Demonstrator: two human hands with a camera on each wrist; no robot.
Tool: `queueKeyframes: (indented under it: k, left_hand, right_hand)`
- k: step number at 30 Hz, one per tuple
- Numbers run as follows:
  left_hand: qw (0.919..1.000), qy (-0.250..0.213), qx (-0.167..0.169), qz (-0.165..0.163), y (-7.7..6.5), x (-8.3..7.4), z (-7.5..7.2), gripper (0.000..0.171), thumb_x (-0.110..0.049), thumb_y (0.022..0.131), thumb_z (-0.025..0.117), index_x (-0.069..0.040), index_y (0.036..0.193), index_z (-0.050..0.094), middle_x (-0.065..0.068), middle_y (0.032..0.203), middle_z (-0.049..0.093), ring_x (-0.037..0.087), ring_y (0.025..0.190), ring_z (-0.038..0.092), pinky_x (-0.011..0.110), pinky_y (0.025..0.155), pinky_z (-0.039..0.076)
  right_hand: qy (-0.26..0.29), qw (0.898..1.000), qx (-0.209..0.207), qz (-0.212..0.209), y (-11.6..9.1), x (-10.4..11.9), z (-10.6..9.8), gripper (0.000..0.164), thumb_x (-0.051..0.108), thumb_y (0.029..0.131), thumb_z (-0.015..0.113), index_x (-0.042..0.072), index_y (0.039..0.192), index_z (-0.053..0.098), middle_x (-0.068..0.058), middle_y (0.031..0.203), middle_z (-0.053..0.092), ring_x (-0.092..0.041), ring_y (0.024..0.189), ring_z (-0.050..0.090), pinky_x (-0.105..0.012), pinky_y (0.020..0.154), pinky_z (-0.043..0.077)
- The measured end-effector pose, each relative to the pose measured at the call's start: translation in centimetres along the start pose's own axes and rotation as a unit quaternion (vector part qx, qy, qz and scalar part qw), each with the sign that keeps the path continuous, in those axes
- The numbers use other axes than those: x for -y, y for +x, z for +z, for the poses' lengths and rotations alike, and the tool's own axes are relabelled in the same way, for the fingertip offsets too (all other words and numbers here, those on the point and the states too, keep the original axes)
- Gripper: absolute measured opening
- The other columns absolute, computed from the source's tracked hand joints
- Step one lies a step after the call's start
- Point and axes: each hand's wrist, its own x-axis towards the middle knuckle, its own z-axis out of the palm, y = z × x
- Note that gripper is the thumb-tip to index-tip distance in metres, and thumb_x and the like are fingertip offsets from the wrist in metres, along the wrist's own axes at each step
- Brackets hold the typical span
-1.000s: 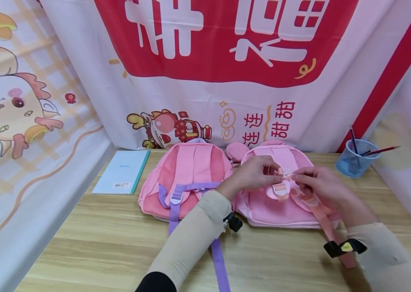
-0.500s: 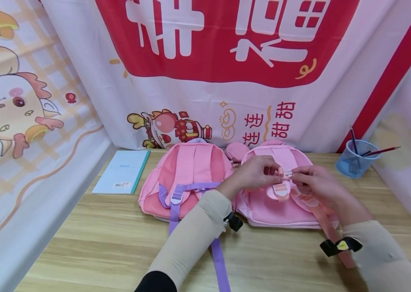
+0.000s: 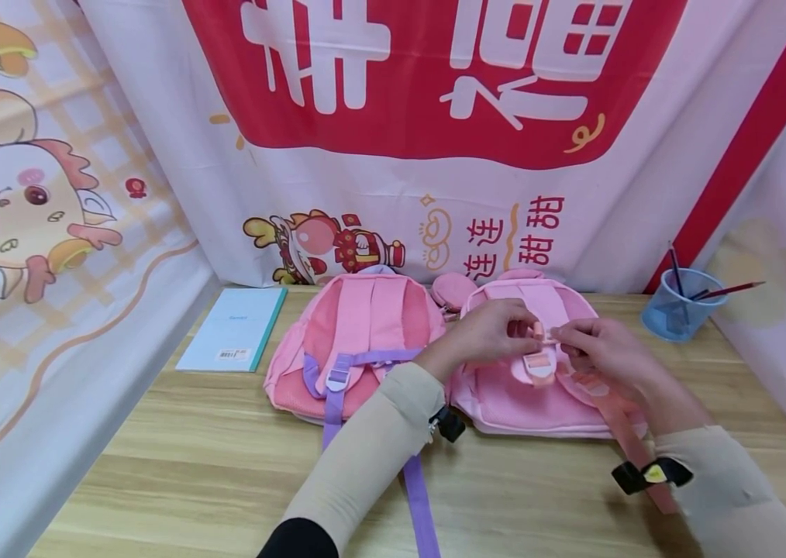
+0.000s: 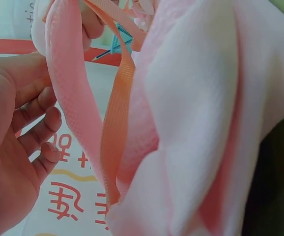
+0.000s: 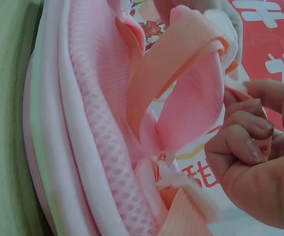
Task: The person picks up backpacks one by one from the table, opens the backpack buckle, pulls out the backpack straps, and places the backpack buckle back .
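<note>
A pink backpack lies on the table with its back panel and shoulder straps facing up. My left hand pinches the end of its padded strap, beside a white strap adjuster. My right hand pinches orange webbing with a small white plastic piece at its end, its other fingers curled in. Both hands' fingertips almost meet over the backpack's middle. The fingertips largely hide the white piece. An orange strap hangs down below the right hand.
Left of it lies a second pink backpack with purple straps. A light blue notebook is at the back left. A blue mesh cup holding pencils stands at the back right. A printed cloth hangs behind the table.
The right hand drew slightly away, showing a white pronged piece between the hands half a second ago, then moved back in; now that piece is mostly covered. The left hand has barely moved.
</note>
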Motion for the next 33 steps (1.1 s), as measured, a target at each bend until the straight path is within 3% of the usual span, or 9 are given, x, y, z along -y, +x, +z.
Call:
queueKeyframes:
  k: [2,10,14,20,26,33]
  left_hand:
    - [0.9998,-0.016,0.006,-0.007,0.0,0.0,0.1,0.019,-0.026,0.1,0.08,-0.014,0.114,0.077,-0.004,0.096,0.066,0.005,0.085,0.057,0.012,0.075,0.046]
    - [0.9958,-0.083,0.017,-0.035,-0.1,0.2,0.5,0.022,-0.025,0.101,0.079,-0.013,0.117,0.072,-0.003,0.1,0.067,0.004,0.088,0.059,0.013,0.078,0.049]
    - [0.9953,-0.09,0.017,-0.031,0.1,0.3,0.6,0.022,-0.025,0.101,0.079,-0.011,0.117,0.073,-0.003,0.1,0.068,0.003,0.088,0.059,0.012,0.079,0.05]
    - [0.9944,-0.101,0.015,-0.03,0.3,0.6,0.9,0.023,-0.024,0.1,0.079,-0.01,0.117,0.072,-0.002,0.099,0.068,0.003,0.087,0.059,0.013,0.078,0.05]
    - [0.9943,-0.102,0.013,-0.028,0.4,0.6,1.1,0.024,-0.024,0.1,0.079,-0.01,0.118,0.071,-0.002,0.1,0.068,0.002,0.088,0.059,0.012,0.079,0.05]
    - [0.9951,-0.095,0.01,-0.026,0.4,0.8,1.4,0.02,-0.023,0.099,0.08,-0.011,0.113,0.073,-0.002,0.095,0.067,0.002,0.084,0.057,0.012,0.075,0.048]
  right_hand:
    - [0.002,1.0,-0.003,0.0,0.0,0.0,0.0,0.047,0.037,0.114,0.055,0.001,0.144,0.059,0.003,0.082,0.055,-0.014,0.075,0.056,-0.026,0.068,0.051]
    - [0.031,0.999,-0.009,0.002,0.0,-0.2,0.2,0.041,0.036,0.114,0.055,0.003,0.137,0.063,0.005,0.083,0.062,-0.012,0.073,0.059,-0.025,0.066,0.053]
    - [0.048,0.999,-0.01,-0.006,0.1,-0.3,0.2,0.034,0.031,0.114,0.054,0.005,0.132,0.066,0.006,0.083,0.065,-0.01,0.072,0.06,-0.023,0.066,0.054]
    - [0.081,0.997,-0.007,-0.005,0.1,-0.5,0.2,0.024,0.028,0.115,0.052,0.017,0.118,0.073,0.006,0.082,0.068,-0.009,0.071,0.062,-0.022,0.065,0.055]
    - [0.105,0.994,-0.007,0.001,-0.1,-0.3,0.2,0.027,0.029,0.115,0.051,0.025,0.103,0.075,0.007,0.08,0.067,-0.009,0.067,0.062,-0.023,0.063,0.054]
    - [0.126,0.992,-0.004,-0.011,-0.5,-0.2,0.2,0.03,0.028,0.115,0.05,0.026,0.096,0.073,0.007,0.074,0.058,-0.009,0.063,0.053,-0.022,0.061,0.049]
